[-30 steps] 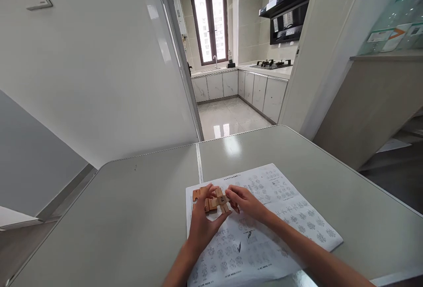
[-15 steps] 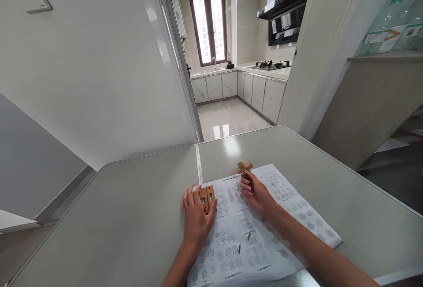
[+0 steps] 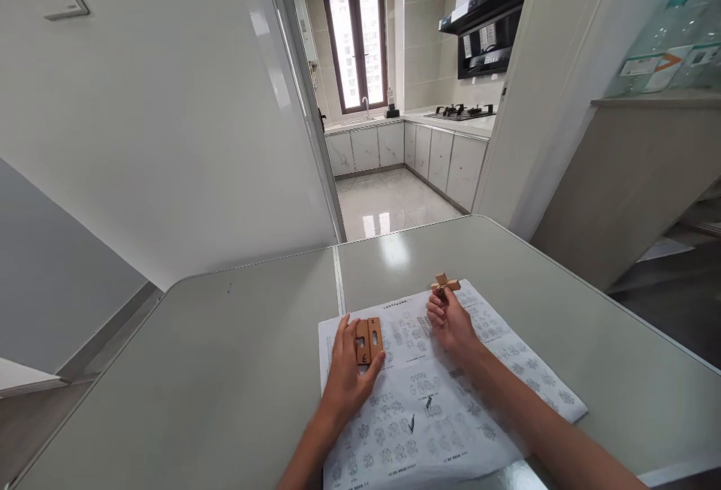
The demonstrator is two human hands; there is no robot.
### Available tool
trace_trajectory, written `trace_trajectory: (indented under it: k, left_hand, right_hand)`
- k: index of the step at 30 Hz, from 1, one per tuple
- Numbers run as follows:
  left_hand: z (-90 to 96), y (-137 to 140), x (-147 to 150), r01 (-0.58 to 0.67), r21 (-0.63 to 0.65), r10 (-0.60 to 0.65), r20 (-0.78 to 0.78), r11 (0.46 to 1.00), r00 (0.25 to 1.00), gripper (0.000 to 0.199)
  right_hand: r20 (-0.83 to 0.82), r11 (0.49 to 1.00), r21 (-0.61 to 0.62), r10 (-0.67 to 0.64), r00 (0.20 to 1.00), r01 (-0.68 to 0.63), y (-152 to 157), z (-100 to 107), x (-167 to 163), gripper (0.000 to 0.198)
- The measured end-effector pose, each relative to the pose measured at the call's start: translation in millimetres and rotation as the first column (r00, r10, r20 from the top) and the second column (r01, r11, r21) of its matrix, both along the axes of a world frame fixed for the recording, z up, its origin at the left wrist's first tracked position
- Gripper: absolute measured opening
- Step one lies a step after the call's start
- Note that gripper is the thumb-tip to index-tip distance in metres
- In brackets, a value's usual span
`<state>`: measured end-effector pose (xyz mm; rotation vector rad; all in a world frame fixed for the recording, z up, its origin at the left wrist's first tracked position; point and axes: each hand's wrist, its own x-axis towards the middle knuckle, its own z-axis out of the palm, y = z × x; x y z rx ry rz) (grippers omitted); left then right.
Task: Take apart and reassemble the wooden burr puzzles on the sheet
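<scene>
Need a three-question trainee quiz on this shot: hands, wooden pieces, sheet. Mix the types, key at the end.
1. Which hand holds the wooden cross?
2. True or false: the flat pieces lie over the printed sheet.
3. The left hand is touching:
A) a bottle
B) the flat pieces
C) the tap

Key: 1. The right hand. 2. True. 3. B.
</scene>
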<state>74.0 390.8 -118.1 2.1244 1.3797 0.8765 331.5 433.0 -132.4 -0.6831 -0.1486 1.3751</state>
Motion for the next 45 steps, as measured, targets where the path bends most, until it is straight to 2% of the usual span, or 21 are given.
trace_trajectory:
  k: [5, 14, 16, 20, 23, 26, 28, 29, 31, 33, 35, 38, 40, 42, 45]
  left_hand:
    - [5.3, -2.4, 0.8, 0.066, -0.030, -0.065, 0.008, 0.997, 0.998, 0.066]
    - [11.9, -0.5, -1.9, 0.078, 0.018, -0.078, -0.010, 0.997, 0.997, 0.070]
    - [13.4, 1.8, -3.2, 0.047, 0.023, -0.047, 0.000, 0.999, 0.999, 0.066]
    - [15.0, 7.6, -5.4, -0.055, 0.044, 0.052, 0.051, 0.998, 0.997, 0.040]
    - [15.4, 11.2, -8.0, -0.160, 0.099, 0.155, 0.054, 0.982, 0.986, 0.029]
    - [15.9, 13.2, -11.6, -0.217, 0.163, 0.222, -0.012, 0.962, 0.975, 0.022]
    - [16.1, 14.0, -14.0, -0.224, 0.176, 0.239, -0.075, 0.959, 0.968, 0.022]
    - [16.2, 14.5, -15.1, -0.223, 0.169, 0.242, -0.105, 0.960, 0.965, 0.023]
    - [16.2, 15.7, -17.1, -0.217, 0.140, 0.237, -0.148, 0.966, 0.960, 0.028]
    - [16.5, 17.3, -19.0, -0.202, 0.109, 0.218, -0.163, 0.973, 0.962, 0.030]
    - [17.7, 19.2, -20.5, -0.181, 0.086, 0.193, -0.156, 0.980, 0.969, 0.031]
    - [21.7, 21.4, -22.4, -0.144, 0.060, 0.151, -0.134, 0.988, 0.979, 0.031]
    - [25.4, 22.1, -23.6, -0.106, 0.037, 0.110, -0.131, 0.994, 0.985, 0.028]
    - [28.6, 22.5, -25.4, -0.061, 0.008, 0.062, -0.141, 0.998, 0.988, 0.027]
    - [30.4, 22.7, -29.9, -0.016, -0.028, 0.011, -0.151, 0.999, 0.988, 0.029]
  right_hand:
    - [0.009, 1.000, -0.007, -0.013, 1.000, 0.013, -0.6, -1.5, 0.8, 0.031]
    - [0.010, 1.000, -0.012, 0.002, 1.000, -0.002, -0.7, 0.2, -1.8, 0.029]
    - [0.021, 1.000, -0.007, 0.010, 1.000, -0.010, -0.3, 1.1, -1.9, 0.031]
    - [0.051, 1.000, -0.005, 0.029, 0.998, -0.028, 0.0, 3.2, -3.1, 0.034]
    - [0.090, 0.999, -0.017, 0.040, 0.995, -0.038, -3.3, 7.7, -8.8, 0.034]
    - [0.273, 0.992, -0.024, 0.122, 0.954, -0.121, -11.5, 17.0, -19.7, 0.032]
    - [0.500, 0.971, 0.007, 0.203, 0.842, -0.238, -18.5, 24.1, -28.3, 0.030]
    - [0.629, 0.962, 0.015, 0.202, 0.751, -0.272, -21.9, 26.9, -32.5, 0.031]
    - [0.864, 0.942, 0.060, 0.116, 0.489, -0.329, -28.0, 29.7, -39.6, 0.027]
    - [0.972, 0.911, 0.108, -0.012, 0.236, -0.399, -32.6, 28.1, -44.5, 0.024]
    - [0.993, 0.879, 0.112, -0.082, 0.085, -0.464, -35.7, 23.6, -47.2, 0.040]
    - [0.991, 0.842, 0.079, -0.125, -0.051, -0.534, -38.2, 17.4, -48.2, 0.068]
    - [0.984, 0.830, 0.052, -0.137, -0.111, -0.555, -39.1, 15.8, -47.7, 0.078]
    - [0.979, 0.832, 0.039, -0.141, -0.144, -0.554, -39.5, 15.7, -47.1, 0.081]
    - [0.977, 0.843, 0.046, -0.149, -0.151, -0.536, -38.7, 15.9, -46.7, 0.080]
